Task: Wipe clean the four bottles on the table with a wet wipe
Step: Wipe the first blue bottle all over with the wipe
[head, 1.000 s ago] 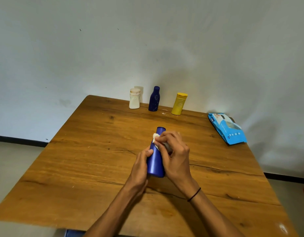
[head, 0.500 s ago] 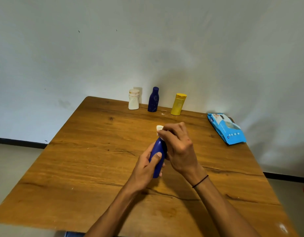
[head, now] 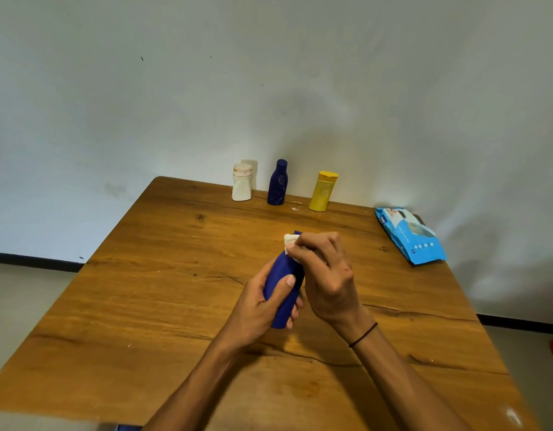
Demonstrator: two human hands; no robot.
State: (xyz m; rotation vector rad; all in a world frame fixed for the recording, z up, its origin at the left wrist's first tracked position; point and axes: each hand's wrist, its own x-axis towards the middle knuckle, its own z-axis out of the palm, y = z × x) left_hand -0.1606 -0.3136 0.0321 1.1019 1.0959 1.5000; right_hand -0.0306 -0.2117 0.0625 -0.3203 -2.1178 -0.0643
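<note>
So right now our left hand (head: pixel 262 301) is wrapped around the lower body of the blue bottle (head: pixel 284 287), thumb across the front, holding it tilted just above the counter (head: pixel 163 275), a bit toward 6 o'clock from the middle. Our right hand (head: pixel 326 275) has its fingers curled and pinching the wet wipe (head: pixel 290 241) against the neck and cap end of that bottle, with a white wad poking out past the fingertips.

To do this step well, we'd say keep the left-hand grip low so the whole shoulder and cap stay exposed, then twist the bottle with the left while the right keeps the wipe pressed on. A wet plastic bottle probably gets slippery, so a firm grip matters. Refolding the wipe to a fresh face before the next bottle seems smart too.

The other three are lined up at 12 o'clock along the far edge: the white bottle (head: pixel 242 186), the dark blue bottle (head: pixel 277 183) and the yellow bottle (head: pixel 322 191), all upright and apart from each other.

As for writing, the blue wipes pack (head: pixel 410 241) at 2 o'clock has white letters that look like "mee", but the rest is too small to read. Nothing's legible on the bottles.
</note>
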